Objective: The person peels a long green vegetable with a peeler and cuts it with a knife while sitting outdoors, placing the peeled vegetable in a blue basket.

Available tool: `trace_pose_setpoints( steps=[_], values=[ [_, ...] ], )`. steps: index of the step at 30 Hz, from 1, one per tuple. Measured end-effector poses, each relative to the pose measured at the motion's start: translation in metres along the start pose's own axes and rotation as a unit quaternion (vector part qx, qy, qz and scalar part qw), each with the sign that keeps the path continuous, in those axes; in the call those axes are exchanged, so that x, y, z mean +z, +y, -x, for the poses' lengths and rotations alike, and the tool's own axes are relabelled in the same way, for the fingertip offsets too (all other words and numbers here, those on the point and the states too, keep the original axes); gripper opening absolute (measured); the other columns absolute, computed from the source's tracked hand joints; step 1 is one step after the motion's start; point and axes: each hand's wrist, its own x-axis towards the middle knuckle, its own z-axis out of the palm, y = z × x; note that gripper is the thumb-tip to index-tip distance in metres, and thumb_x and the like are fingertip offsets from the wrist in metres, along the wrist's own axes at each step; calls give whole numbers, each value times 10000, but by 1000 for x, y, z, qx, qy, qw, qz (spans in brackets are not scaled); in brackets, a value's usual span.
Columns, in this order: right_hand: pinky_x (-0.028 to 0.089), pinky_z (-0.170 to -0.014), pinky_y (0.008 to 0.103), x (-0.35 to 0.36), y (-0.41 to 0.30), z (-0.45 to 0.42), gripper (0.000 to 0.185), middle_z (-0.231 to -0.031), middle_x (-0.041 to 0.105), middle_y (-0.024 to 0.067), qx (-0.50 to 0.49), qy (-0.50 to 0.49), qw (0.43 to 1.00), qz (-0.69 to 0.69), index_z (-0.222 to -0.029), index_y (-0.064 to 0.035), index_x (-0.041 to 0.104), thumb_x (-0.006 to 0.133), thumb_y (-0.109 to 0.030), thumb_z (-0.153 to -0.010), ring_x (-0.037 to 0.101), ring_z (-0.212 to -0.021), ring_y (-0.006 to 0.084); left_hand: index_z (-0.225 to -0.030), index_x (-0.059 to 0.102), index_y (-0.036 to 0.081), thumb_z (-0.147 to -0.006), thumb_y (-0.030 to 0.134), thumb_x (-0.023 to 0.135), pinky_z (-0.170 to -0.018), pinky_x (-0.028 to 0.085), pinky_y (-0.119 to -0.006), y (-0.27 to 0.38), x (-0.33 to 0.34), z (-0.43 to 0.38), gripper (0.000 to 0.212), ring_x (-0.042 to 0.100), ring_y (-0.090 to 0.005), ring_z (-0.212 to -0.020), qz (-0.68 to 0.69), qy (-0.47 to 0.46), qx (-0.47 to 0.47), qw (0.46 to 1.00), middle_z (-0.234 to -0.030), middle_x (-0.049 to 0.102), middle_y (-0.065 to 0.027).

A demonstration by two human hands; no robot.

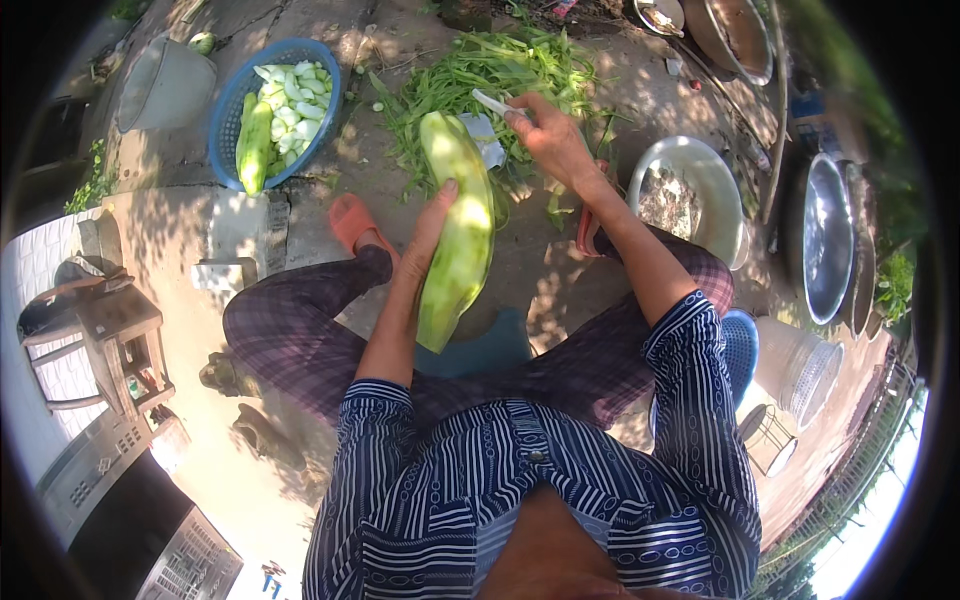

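My left hand (430, 236) holds a long, pale green gourd (459, 225), its skin mostly peeled away and darker green patches left along its side. The gourd stands tilted between my knees, its far end towards the peelings. In my right hand (551, 139) is a slim white hand tool (491, 102), probably a peeler; its working edge is hard to make out. That tool is held just beyond the gourd's upper end, apart from it. Beneath lies a heap of green peel strips (499, 67), with a flat grey piece (484, 141) on it.
A blue plastic basket (217, 142) at the upper left holds pale cut chunks and a peeled gourd (255, 142). Beside it lies a grey bucket (169, 86). Metal basins (724, 176) stand to the right. A wooden stool (120, 315) is at the left.
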Motion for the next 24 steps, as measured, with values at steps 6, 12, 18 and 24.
trace_pose_setpoints(
  steps=[6, 12, 18, 24],
  values=[
    [438, -726, 415, 27, -13, 34, 299, -844, 602, 210, -11, -70, 997, 20, -1079, -92, 484, 486, -304, -869, 585, -827, 373, -1050, 562, 0, -855, 434, 539, -612, 477, -259, -6, 2, -9, 476, 591, -144, -669, 7, 26, 42, 999, -842, 621, -68],
    [439, -679, 374, -8, 17, -18, 341, -725, 580, 158, -13, 10, 999, 34, -1045, -63, 529, 502, -348, -860, 575, -721, 257, -967, 601, 11, -856, 436, 541, -634, 449, -259, -17, 29, 11, 444, 552, -106, -695, -169, -48, 67, 982, -828, 603, -33],
    [457, -755, 419, -6, -24, 19, 380, -900, 616, 223, -87, -29, 996, -8, -1182, -71, 443, 515, -254, -857, 595, -823, 379, -1118, 504, 23, -898, 406, 460, -687, 503, -282, 13, -3, -7, 443, 604, -171, -782, 117, -54, 67, 989, -944, 603, -89],
    [465, -696, 450, 11, -30, 60, 324, -736, 597, 237, -122, -105, 983, 84, -1138, -23, 473, 492, -211, -874, 597, -770, 386, -1163, 464, 28, -887, 376, 498, -676, 500, -281, 27, -12, -11, 445, 593, -164, -787, 74, -9, 115, 991, -942, 591, -94]
  ],
)
